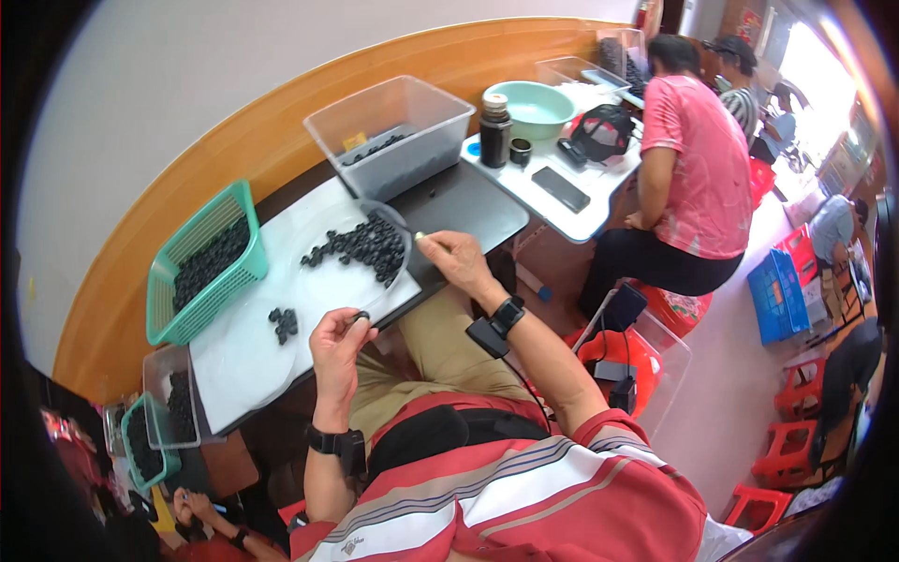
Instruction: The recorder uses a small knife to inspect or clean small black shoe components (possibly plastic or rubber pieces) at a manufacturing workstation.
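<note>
My left hand (335,356) is above the near edge of the white work surface, its thumb and fingers pinching a small black round piece (361,317). Farther right, my right hand (457,262) pinches a small pale piece (420,236), too small to make out, beside the rim of a shallow round tray (408,245). Many small black pieces (361,245) are heaped in and around that tray. A smaller cluster of black pieces (283,324) lies apart, left of the heap. Both wrists wear black bands.
A green basket (208,295) of black pieces stands at the left, with a clear bin (170,398) nearer me. A large clear bin (389,103) stands behind. On the side table (581,220) are a bottle (494,136), a phone (560,189) and a basin (532,108). A person (698,178) sits there.
</note>
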A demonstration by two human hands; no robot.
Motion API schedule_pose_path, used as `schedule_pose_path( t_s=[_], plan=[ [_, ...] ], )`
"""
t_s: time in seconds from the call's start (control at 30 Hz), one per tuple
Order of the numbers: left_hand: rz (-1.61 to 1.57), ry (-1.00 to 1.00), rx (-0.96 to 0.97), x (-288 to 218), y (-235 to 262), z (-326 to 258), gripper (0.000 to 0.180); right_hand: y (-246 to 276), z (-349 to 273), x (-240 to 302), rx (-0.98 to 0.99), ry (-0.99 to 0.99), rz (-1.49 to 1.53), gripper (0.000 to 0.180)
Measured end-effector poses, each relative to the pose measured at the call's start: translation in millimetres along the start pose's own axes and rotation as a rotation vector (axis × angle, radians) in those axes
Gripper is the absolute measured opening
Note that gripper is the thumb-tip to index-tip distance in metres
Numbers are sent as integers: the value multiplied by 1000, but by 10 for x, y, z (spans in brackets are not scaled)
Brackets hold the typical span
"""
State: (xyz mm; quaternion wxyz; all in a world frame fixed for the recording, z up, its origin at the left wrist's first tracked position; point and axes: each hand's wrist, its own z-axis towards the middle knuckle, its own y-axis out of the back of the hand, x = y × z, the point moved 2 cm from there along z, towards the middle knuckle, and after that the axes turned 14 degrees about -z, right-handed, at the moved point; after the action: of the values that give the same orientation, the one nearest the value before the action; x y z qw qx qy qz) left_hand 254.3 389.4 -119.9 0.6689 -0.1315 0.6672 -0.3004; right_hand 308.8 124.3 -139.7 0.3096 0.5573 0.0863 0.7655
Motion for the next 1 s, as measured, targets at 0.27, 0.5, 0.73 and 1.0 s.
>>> schedule_pose_path(
  t_s=[0.27,0.5,0.73,1.0],
  plan=[
    [158,-90,-15,102,306,-7,17,0,-8,23,-23,23,37,34],
    [187,-119,-46,137,423,-19,19,-43,-5,14,-25,34,-4,35],
    [351,-134,-94,106,348,-1,18,-70,16,-65,-39,61,-28,38],
    [325,-126,-102,111,410,51,15,-43,1,75,19,-22,-129,33]
  ],
)
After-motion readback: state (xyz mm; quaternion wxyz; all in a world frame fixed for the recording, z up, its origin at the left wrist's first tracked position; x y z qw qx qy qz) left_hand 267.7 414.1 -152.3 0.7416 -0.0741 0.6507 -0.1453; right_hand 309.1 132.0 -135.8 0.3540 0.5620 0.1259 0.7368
